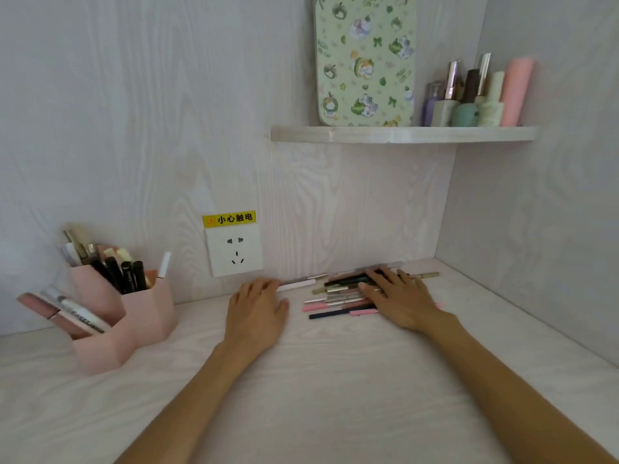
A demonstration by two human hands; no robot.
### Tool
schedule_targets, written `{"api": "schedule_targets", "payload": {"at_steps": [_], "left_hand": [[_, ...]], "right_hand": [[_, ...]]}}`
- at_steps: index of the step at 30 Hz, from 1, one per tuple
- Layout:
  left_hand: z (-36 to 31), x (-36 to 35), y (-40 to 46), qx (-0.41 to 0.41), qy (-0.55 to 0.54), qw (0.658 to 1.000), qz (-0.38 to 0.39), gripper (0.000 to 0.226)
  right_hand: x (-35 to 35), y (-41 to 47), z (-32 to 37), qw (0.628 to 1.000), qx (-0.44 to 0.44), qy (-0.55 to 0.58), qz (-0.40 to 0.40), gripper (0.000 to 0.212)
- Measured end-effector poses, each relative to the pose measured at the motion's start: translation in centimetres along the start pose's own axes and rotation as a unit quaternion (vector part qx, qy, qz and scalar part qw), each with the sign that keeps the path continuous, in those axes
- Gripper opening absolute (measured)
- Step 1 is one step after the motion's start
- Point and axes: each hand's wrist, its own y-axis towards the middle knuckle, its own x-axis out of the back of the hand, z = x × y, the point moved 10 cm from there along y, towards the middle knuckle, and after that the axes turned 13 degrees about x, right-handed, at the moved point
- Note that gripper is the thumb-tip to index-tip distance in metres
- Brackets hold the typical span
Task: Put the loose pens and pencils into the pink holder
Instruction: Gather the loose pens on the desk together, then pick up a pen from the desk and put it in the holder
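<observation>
Several loose pens and pencils (338, 294) lie in a pile at the back of the pale desk, close to the wall. My right hand (398, 299) rests flat on the right part of the pile, fingers spread and covering some of it. My left hand (256, 304) lies flat on the desk just left of the pile, its fingertips near a white pen (296, 285). The pink holder (134, 316) stands at the far left with several pens and tubes upright or leaning in its compartments.
A white wall socket (234, 251) with a yellow warning label sits on the back wall between holder and pile. A shelf (402, 133) above carries bottles (479, 95) and a green patterned board. A side wall closes the desk on the right.
</observation>
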Motion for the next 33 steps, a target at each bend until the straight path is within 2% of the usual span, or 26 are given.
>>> {"api": "schedule_targets", "payload": {"at_steps": [3,7,12,14,16,19,24,27,33], "left_hand": [[0.6,0.8,-0.5,0.004,0.007,1.0,-0.014,0.039],[2.1,1.4,-1.6,0.019,0.009,1.0,0.021,0.039],[5.4,2.2,-4.8,0.024,0.006,0.996,0.084,0.062],[7.0,3.3,-6.1,0.029,0.005,0.996,0.082,0.063],[7.9,5.3,-7.1,0.017,0.004,0.999,0.045,0.055],[8.6,8.3,-8.3,-0.013,-0.012,1.0,0.002,0.031],[12.2,11.0,-8.6,0.049,0.01,0.998,-0.032,0.015],[12.4,11.1,-8.8,0.038,-0.014,0.999,-0.033,0.015],[11.9,10.3,-8.8,0.046,-0.026,0.998,-0.041,0.02]], "right_hand": [[-1.3,0.7,4.6,0.999,0.048,0.014,-0.002,0.064],[-2.6,0.7,9.0,0.997,0.066,0.031,0.012,0.063],[-3.3,-0.3,13.9,0.997,0.071,0.03,0.004,0.06],[-3.6,-0.7,16.5,0.996,0.078,0.035,0.004,0.057],[-3.8,-1.0,18.5,0.996,0.079,0.038,-0.007,0.053],[-3.7,-1.2,20.3,0.996,0.075,0.038,-0.028,0.05],[-2.1,-1.4,20.9,0.992,0.078,0.018,-0.1,0.042],[-0.9,-1.6,21.9,0.978,0.135,0.039,-0.153,0.034],[-1.0,-3.0,25.2,0.937,0.301,0.122,-0.126,0.028]]}}
